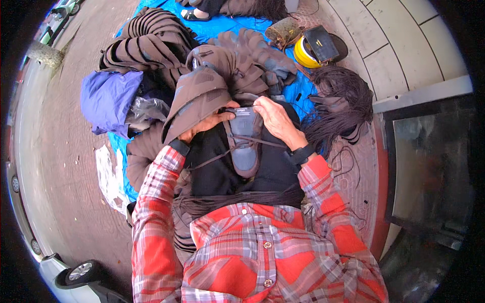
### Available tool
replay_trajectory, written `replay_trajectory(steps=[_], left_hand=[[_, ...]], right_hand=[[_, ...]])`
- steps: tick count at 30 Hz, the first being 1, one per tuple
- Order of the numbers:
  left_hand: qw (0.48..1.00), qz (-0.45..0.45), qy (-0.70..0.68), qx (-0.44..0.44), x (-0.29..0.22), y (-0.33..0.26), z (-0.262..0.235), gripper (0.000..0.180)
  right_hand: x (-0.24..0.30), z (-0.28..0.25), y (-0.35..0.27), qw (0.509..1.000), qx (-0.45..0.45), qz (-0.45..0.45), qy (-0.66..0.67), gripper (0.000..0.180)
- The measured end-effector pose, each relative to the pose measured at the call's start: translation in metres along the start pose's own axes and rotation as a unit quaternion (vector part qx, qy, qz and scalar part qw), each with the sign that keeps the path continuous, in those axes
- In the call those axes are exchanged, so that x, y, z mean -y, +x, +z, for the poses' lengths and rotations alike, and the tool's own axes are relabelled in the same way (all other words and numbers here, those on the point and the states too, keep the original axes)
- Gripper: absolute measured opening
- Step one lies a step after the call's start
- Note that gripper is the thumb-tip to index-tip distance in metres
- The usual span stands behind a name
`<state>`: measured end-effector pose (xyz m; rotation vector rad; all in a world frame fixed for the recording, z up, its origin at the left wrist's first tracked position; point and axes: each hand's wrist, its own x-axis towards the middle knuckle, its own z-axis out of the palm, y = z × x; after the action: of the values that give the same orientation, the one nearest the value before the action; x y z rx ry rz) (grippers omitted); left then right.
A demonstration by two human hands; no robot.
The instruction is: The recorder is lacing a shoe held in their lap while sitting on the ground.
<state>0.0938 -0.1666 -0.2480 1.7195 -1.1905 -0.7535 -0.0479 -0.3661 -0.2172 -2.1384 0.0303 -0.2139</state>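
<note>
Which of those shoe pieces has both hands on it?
The piece over the black trousers: left hand and right hand at its far end, brown lace across its grey tongue. The others are bunched together.

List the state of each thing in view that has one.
Shoe upper: on lap, partly laced
Shoelace: crossed over the upper, ends loose
Left hand: holding the upper's top left edge
Right hand: holding its top right edge
Brown shoe uppers: nested in a curved row
Purple bag: crumpled
Dark lace bundle: heaped, strands loose
Yellow container: topped by black box
Blue tarp: spread out, partly covered
</note>
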Motion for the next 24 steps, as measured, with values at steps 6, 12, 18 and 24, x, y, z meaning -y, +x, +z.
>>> replay_trajectory(steps=[6, 12, 18, 24], left_hand=[[0.948, -0.031, -0.302, -0.099, 0.073, -0.067, -0.030, 0.027], [0.905, -0.190, -0.029, -0.379, -0.035, -0.053, 0.024, 0.019], [0.968, -0.050, 0.103, -0.224, -0.067, -0.023, 0.071, 0.021], [0.976, -0.128, 0.077, -0.160, -0.060, 0.000, 0.077, 0.022]], right_hand=[[-0.002, 0.008, -0.032, 0.957, -0.109, 0.163, 0.215, 0.014], [-0.016, 0.025, -0.071, 0.995, -0.050, 0.091, 0.006, 0.014], [0.007, 0.029, -0.059, 0.993, -0.076, 0.059, -0.069, 0.014], [0.014, 0.025, -0.056, 0.987, -0.062, 0.089, -0.120, 0.012]])
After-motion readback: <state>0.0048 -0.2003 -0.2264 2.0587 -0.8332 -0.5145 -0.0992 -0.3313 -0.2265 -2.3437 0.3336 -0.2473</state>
